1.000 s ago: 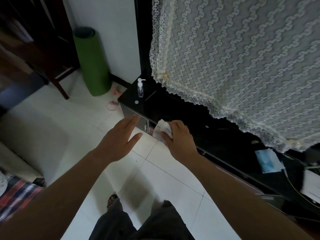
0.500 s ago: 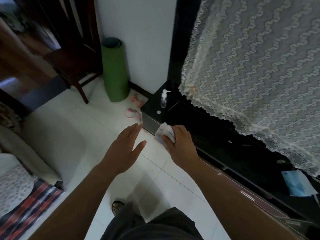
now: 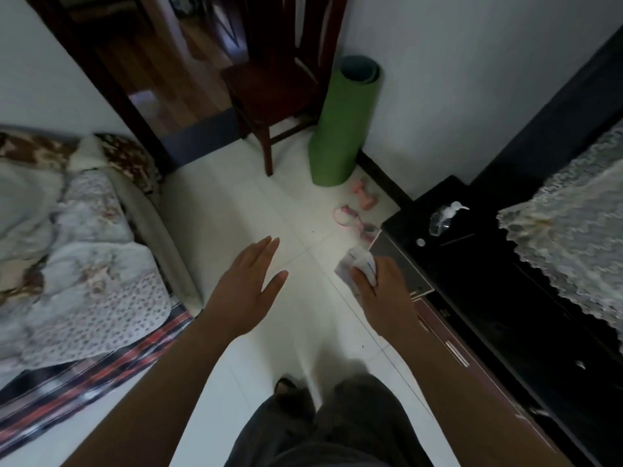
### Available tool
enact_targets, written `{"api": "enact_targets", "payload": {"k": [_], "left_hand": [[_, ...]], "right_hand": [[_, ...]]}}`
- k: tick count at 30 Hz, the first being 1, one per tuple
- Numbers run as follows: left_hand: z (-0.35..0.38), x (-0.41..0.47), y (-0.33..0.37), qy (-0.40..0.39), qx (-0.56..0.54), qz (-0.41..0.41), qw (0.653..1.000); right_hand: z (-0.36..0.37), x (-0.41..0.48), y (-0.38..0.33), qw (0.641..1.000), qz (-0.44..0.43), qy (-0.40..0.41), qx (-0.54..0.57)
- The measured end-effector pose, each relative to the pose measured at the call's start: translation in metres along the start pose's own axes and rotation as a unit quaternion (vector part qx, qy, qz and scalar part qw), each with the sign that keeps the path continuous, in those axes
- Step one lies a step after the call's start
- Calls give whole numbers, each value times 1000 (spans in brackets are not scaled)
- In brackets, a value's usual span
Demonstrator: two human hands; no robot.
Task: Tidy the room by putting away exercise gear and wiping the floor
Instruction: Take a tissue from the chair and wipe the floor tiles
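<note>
Looks like the view swung left since a second ago, so the bed [image 3: 84,247] now shows at 9 o'clock. My left hand [image 3: 247,291] hovers over the floor [image 3: 219,203], fingers [image 3: 266,251] straight and spread, while the right hand [image 3: 384,298] grips a crumpled cloth [image 3: 359,264]. The rolled green mat [image 3: 344,126] stands at 12 o'clock, with pink dumbbells [image 3: 365,193] just beside it.

Nothing legible anywhere in the frame. Right of center, the wipe [image 3: 361,268] gripped by the right hand [image 3: 384,298] carries faint blue marks, too blurred to read. At right, the pump bottle [image 3: 444,220] on the black cabinet [image 3: 478,284] shows no readable label.
</note>
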State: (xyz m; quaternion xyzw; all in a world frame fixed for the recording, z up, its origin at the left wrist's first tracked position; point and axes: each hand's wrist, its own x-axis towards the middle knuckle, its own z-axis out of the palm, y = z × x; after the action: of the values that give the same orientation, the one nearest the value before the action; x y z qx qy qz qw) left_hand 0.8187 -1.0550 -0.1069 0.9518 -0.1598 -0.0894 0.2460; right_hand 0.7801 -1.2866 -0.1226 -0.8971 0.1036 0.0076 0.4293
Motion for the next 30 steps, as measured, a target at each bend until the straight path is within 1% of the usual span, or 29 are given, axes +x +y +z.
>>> {"api": "enact_targets", "payload": {"k": [4,7,10,14,16,19,25,30], "left_hand": [[1,41,-12,-13,-11,-21,1000],[0,77,-18,-9,1,-21,1000],[-7,111,-17,-5,2,-49,999],[-19,159,-16,-20,23,-48,998],[-25,180,-17,-7,26,-46,999],[-30,200,-13,10,13,-65,998],[-34,239,-19,-8,3,-72,997],[-54,271,-43,-3,-3,-84,996]], "right_hand": [[6,57,2,1000,-3,-16,-3],[5,105,6,1000,-19,-22,8],[-1,155,5,999,-29,-38,9],[-8,210,1,997,-55,-56,13],[-9,227,-4,996,-54,-65,33],[-9,243,-12,995,-66,-67,44],[0,280,-21,995,-70,-58,38],[20,320,-38,994,-69,-76,24]]}}
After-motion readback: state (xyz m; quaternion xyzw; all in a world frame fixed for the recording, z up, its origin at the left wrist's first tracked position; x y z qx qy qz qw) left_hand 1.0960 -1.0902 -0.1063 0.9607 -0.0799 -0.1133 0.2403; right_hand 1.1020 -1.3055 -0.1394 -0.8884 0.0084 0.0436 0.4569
